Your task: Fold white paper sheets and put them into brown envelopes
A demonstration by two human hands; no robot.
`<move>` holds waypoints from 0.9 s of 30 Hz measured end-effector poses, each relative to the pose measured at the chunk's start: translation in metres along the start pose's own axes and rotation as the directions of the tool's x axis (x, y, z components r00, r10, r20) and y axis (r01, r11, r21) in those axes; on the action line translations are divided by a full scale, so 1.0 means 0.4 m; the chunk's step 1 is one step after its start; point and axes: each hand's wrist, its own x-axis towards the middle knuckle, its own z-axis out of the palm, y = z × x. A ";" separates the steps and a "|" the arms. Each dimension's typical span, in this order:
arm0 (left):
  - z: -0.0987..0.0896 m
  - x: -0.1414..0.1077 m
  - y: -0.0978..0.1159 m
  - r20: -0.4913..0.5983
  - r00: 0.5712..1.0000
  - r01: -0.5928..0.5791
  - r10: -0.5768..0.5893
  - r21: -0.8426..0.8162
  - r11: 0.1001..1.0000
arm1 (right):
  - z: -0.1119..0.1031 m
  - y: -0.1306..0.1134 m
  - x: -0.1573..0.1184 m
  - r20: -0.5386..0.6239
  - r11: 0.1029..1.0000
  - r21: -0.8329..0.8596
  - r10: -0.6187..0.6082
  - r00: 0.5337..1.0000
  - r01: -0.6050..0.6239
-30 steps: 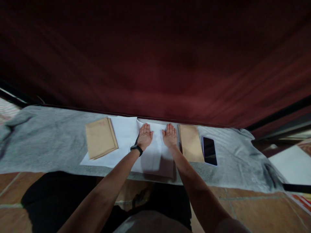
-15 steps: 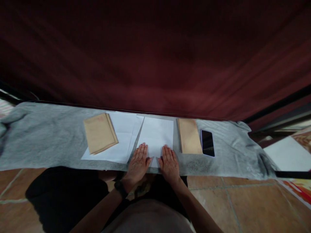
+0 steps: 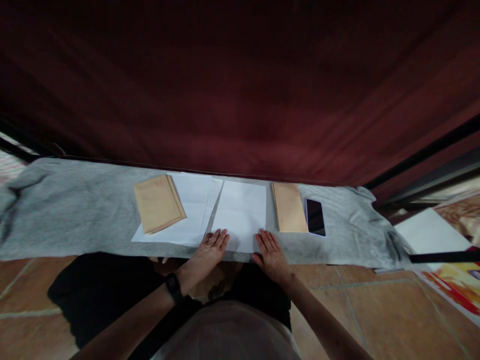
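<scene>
A white sheet of paper (image 3: 242, 210) with a faint crease lies flat on the grey cloth. My left hand (image 3: 210, 250) rests palm down at its near left corner, fingers stretched out. At the near right corner lies my right hand (image 3: 270, 254), also flat, its thumb apart from the fingers. Neither hand grips anything. To the left are more white sheets (image 3: 193, 217), partly covered by a stack of brown envelopes (image 3: 157, 202). Another brown envelope stack (image 3: 288, 207) sits to the right of the middle sheet.
A phone (image 3: 315, 217) lies right of the right-hand envelopes. The grey cloth (image 3: 86, 210) covers a long narrow surface below a dark red curtain (image 3: 240, 100). At the far right are a white board (image 3: 431, 230) and a dark bar.
My hands have moved apart and nearer to my body, from on the sheet to its near corners. The view has shifted slightly.
</scene>
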 end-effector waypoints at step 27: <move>-0.044 -0.042 -0.076 -0.005 0.928 0.203 -0.372 -0.831 0.518 | -0.066 0.053 -0.027 0.076 0.785 0.557 0.277 0.958 -0.271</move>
